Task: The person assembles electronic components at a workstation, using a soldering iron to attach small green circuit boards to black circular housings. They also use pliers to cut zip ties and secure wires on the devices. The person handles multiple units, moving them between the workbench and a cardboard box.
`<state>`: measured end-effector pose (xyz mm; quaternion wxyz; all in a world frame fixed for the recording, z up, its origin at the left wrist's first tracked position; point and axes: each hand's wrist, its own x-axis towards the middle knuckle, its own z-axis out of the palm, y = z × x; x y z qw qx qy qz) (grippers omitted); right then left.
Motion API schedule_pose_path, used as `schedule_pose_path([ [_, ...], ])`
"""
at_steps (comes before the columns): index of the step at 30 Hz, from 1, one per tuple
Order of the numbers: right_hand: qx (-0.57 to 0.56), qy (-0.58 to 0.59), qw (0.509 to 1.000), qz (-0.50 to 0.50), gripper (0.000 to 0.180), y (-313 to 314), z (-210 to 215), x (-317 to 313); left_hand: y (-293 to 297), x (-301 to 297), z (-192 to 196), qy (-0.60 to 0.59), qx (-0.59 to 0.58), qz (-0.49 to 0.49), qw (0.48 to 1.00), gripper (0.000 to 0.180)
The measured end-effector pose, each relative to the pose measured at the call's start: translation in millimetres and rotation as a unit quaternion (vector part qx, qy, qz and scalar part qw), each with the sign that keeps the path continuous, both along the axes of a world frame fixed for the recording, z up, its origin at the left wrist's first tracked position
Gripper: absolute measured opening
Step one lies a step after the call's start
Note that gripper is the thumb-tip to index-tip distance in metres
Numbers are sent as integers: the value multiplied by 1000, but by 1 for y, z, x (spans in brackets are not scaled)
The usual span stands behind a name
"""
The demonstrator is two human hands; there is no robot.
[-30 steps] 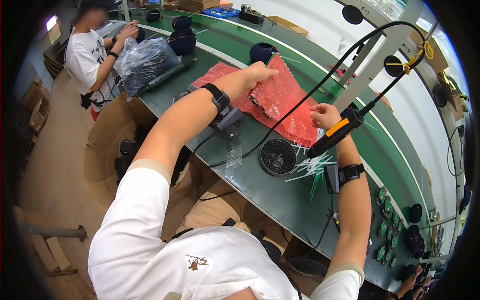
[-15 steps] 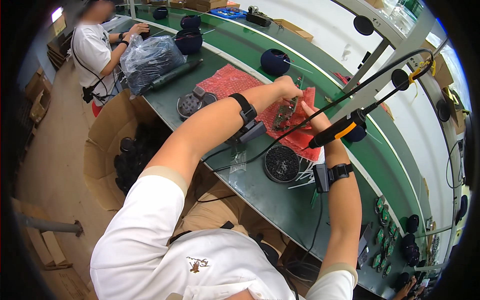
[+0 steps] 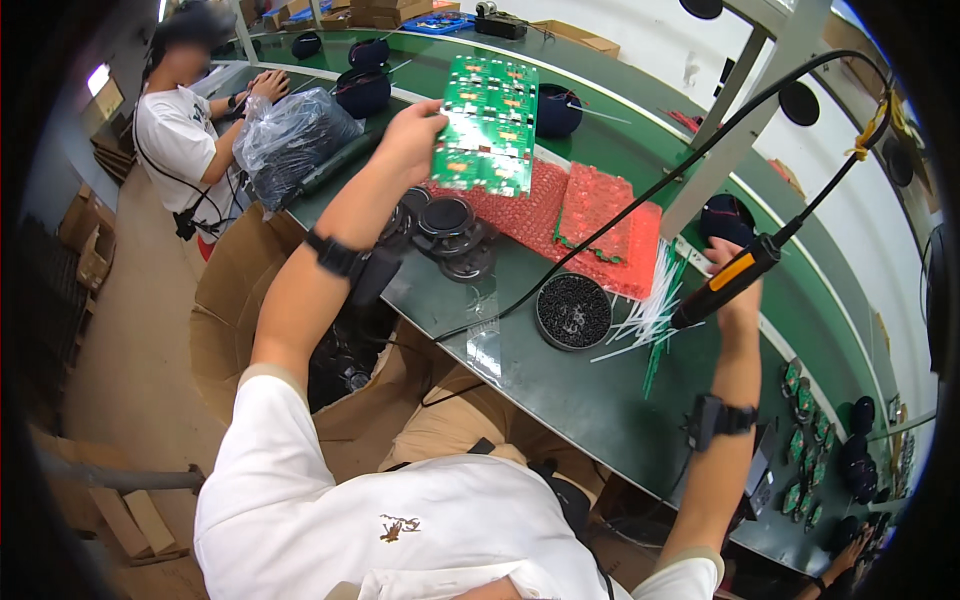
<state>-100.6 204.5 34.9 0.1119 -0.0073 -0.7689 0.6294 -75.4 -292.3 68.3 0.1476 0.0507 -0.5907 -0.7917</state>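
A green circuit board panel [image 3: 486, 125] is raised over the bench, its left edge gripped by my left hand [image 3: 412, 140]. Below and to the right of it, red bubble wrap [image 3: 540, 210] lies on the bench, with a red bubble-wrapped stack [image 3: 597, 212] whose lower edge shows green boards. My right hand [image 3: 735, 270] is over the right side of the bench, close to a small white strip [image 3: 692, 256]. A hanging black and orange electric screwdriver [image 3: 728, 284] partly hides that hand, so whether its fingers grip anything is unclear.
A round dish of black screws [image 3: 573, 311] sits beside white and green cable ties [image 3: 650, 320]. Round black speakers [image 3: 448, 225] stand left of it. A cardboard box [image 3: 235, 290] is below the bench edge. Another person [image 3: 180, 130] works at far left beside a plastic-bagged bundle [image 3: 295, 140].
My left hand has lifted the circuit board panel up and left off the red bubble wrap. My right hand has moved away to the right and nearer to me. The screwdriver has shifted right.
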Motion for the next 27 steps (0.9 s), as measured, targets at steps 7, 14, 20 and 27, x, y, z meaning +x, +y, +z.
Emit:
schedule_pose_path([
  [7,-19,-8,1000,18,21,-18,27,221,63,194,-7,53,63,-147,986,38],
  [14,-124,-179,967,130,26,-55,-1,278,207,228,-59,-96,116,-302,941,53],
  [20,258,-8,964,-65,30,29,-29,267,241,207,-83,-115,73,-417,898,81],
  [27,566,-37,821,-65,18,91,-42,268,261,194,-86,-124,72,-391,909,65],
])
